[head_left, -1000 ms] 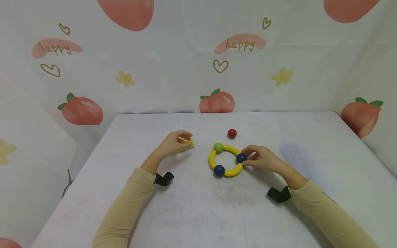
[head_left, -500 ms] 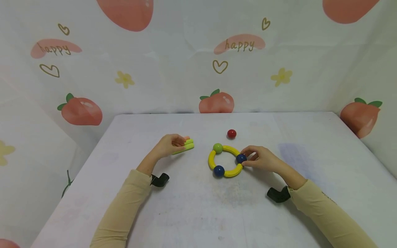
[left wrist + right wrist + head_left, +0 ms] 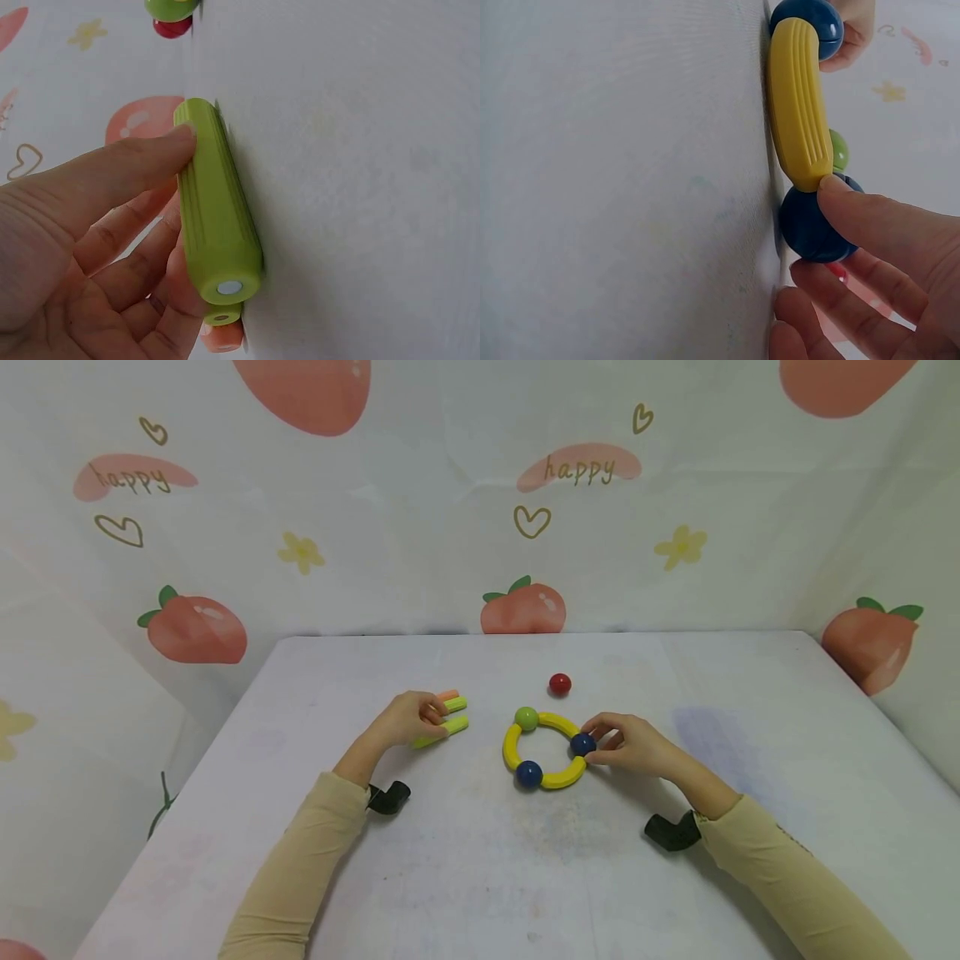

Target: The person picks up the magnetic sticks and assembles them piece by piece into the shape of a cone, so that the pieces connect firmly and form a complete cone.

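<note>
My left hand (image 3: 408, 718) pinches a green ribbed rod (image 3: 214, 202) between its thumb and fingers; a silvery disc shows in the rod's near end. Just beyond lie a second green rod (image 3: 456, 703) and an orange rod (image 3: 447, 695), both partly hidden by the fingers. At the table's middle lies a ring of curved yellow bars (image 3: 561, 778) joined by balls. My right hand (image 3: 633, 745) grips the ring's right-hand blue ball (image 3: 814, 229), its thumb at the joint with a yellow bar. Another blue ball (image 3: 528, 774) and a green ball (image 3: 527, 718) complete the ring.
A red ball (image 3: 560, 684) lies behind the ring. The white table (image 3: 480, 877) ends at a printed cloth backdrop (image 3: 420, 527). Black curved pieces (image 3: 389, 797) stick out from both sleeve cuffs.
My left hand has drawn back toward the left, uncovering the orange rod. The nearer green rod has parted from the second one. My right hand and the ring have stayed put.
</note>
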A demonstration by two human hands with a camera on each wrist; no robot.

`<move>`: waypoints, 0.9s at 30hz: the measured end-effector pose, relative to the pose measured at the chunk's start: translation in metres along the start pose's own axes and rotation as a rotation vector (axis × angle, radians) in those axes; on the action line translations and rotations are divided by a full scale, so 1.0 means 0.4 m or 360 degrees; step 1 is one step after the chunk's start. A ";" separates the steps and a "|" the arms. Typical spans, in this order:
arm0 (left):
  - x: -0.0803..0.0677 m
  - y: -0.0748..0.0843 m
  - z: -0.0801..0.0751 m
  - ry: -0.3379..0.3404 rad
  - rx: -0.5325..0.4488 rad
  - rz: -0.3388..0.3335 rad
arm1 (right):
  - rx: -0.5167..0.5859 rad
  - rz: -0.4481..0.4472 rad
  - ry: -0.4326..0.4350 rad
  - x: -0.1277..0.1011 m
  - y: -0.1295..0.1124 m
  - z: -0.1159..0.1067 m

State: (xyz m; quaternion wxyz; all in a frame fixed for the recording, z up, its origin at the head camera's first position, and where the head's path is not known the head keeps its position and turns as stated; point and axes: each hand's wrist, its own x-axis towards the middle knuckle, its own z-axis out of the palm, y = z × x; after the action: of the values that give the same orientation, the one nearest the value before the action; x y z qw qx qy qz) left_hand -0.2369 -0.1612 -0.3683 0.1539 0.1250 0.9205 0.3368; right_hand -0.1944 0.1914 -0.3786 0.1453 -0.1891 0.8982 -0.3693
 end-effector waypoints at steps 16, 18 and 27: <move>0.009 0.041 0.032 0.0096 -0.0235 0.0218 | -0.0015 0.0015 -0.0009 0.001 0.000 -0.001; 0.013 0.048 0.043 0.0099 -0.0279 0.0195 | -0.0012 0.0019 -0.0011 0.001 0.001 -0.001; 0.033 0.086 0.076 0.0081 -0.0410 0.0217 | 0.0003 0.0036 -0.0019 0.001 0.001 -0.001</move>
State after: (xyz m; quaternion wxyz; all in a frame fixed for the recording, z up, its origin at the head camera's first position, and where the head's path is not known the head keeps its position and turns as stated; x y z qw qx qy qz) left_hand -0.2335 -0.1138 -0.3703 0.1220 0.1577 0.8626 0.4649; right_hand -0.1950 0.1917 -0.3789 0.1549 -0.1811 0.8991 -0.3673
